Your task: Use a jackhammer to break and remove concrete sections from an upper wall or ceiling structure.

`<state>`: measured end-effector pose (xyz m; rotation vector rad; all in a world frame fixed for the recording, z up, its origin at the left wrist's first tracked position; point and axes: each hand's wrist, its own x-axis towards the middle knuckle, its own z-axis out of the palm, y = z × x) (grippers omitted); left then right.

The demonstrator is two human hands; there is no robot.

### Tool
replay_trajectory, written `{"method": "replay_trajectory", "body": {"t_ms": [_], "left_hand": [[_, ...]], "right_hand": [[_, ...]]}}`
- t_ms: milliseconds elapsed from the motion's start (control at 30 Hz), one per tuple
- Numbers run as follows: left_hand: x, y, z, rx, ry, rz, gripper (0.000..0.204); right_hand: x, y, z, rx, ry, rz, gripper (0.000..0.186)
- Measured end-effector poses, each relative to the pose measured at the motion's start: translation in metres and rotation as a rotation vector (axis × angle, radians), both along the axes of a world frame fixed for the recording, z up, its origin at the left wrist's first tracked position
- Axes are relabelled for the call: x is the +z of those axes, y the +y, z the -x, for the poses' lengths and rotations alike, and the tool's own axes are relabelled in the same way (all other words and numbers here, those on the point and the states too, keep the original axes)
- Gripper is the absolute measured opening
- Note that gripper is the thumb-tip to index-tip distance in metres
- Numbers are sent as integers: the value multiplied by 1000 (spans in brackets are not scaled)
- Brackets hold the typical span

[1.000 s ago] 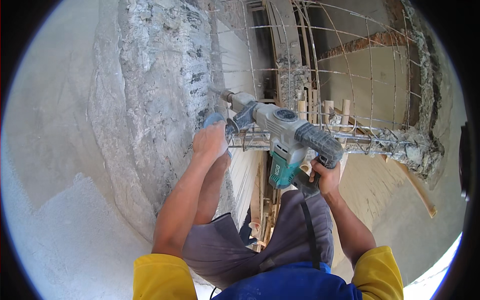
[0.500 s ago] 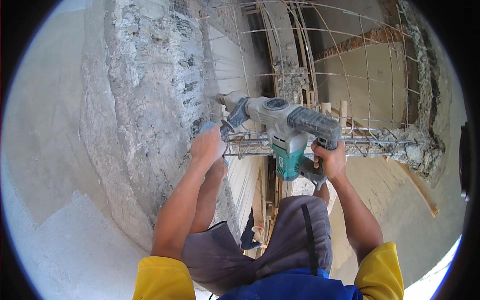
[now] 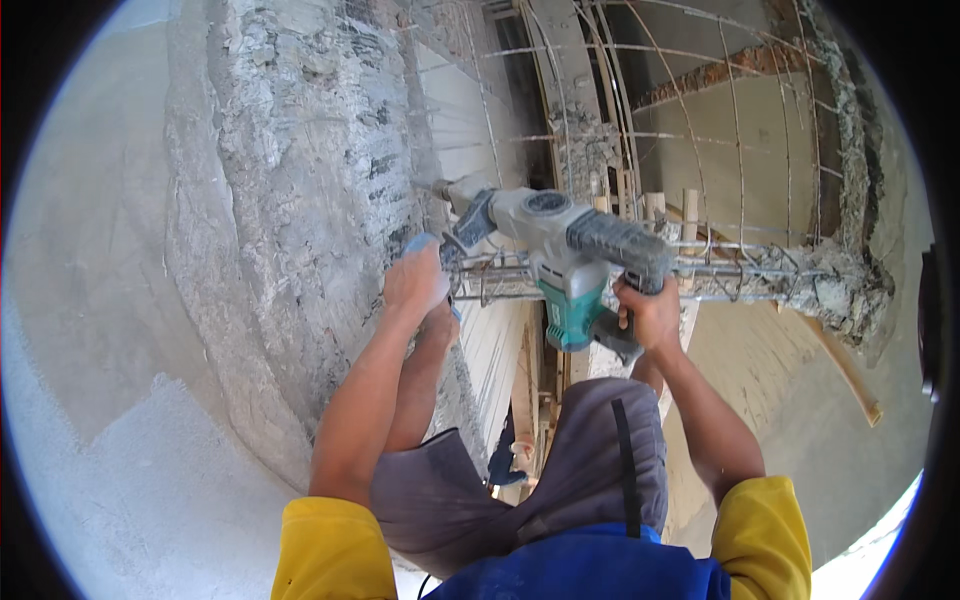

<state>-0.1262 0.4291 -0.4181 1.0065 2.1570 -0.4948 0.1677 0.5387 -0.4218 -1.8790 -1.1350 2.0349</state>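
Observation:
A grey and green demolition hammer (image 3: 570,240) lies across the middle of the view, its nose pointing left at rough, chipped concrete (image 3: 330,170). My right hand (image 3: 652,315) is wrapped round its rear grip. On the side handle near the nose, my left hand (image 3: 417,283) is closed, fingers partly hidden. The tip of the bit is blurred by dust where it meets the concrete edge. A blue edge, perhaps of footwear, shows right by my left hand. My bare lower leg (image 3: 420,375) stands behind my left forearm.
Beneath the hammer runs a broken concrete beam (image 3: 820,285) with exposed rebar. A grid of thin steel bars (image 3: 735,140) spans an opening beyond it. Through the gap below, wooden boards (image 3: 528,390) and part of another person (image 3: 505,460) show far down. Wooden stubs (image 3: 690,215) stand beside the beam.
The hammer has shifted slightly left, and my right hand has moved left with it. Dust around the bit blurs its nose more. Both hands keep their grip.

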Motion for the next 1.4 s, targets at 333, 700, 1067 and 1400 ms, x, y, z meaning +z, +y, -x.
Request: {"method": "replay_trajectory", "body": {"t_ms": [333, 700, 1067, 1400], "left_hand": [[-1, -17, -8, 6, 7, 41, 39], [-22, -41, -6, -8, 34, 11, 42], [-24, -45, 9, -62, 37, 58, 36], [25, -45, -34, -280, 48, -104, 26]], "right_hand": [[16, -38, -5, -54, 45, -34, 19], [14, -59, -7, 106, -9, -157, 28], [-19, -104, 6, -111, 97, 15, 15], [41, -83, -49, -278, 100, 85, 11]]}}
